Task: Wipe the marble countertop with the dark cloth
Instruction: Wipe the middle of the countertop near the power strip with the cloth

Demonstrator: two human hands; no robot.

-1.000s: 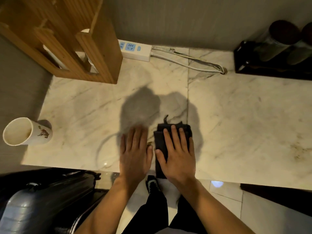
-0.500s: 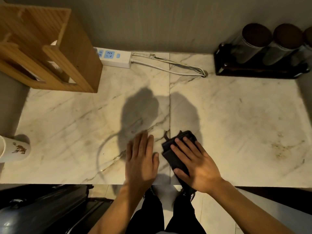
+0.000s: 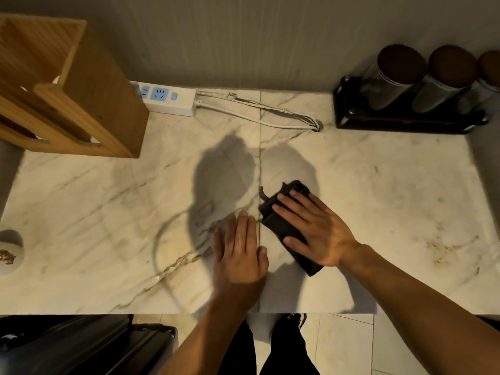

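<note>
A folded dark cloth (image 3: 274, 221) lies on the white veined marble countertop (image 3: 392, 201), just right of the slab seam. My right hand (image 3: 315, 230) presses flat on top of the cloth, fingers spread and pointing up-left, covering most of it. My left hand (image 3: 240, 253) rests flat on the bare marble right beside it, left of the seam, holding nothing. Brownish stains (image 3: 443, 251) mark the marble at the right.
A wooden rack (image 3: 81, 104) stands at the back left, a white power strip (image 3: 167, 100) with its cable (image 3: 265, 117) runs along the wall, and a black tray with dark-lidded jars (image 3: 405, 85) sits back right. A white cup (image 3: 9, 253) is at the left edge.
My right hand has slid the cloth away from the front edge and to the right, turning it diagonal. My left hand stayed flat beside it. The view shifted right.
</note>
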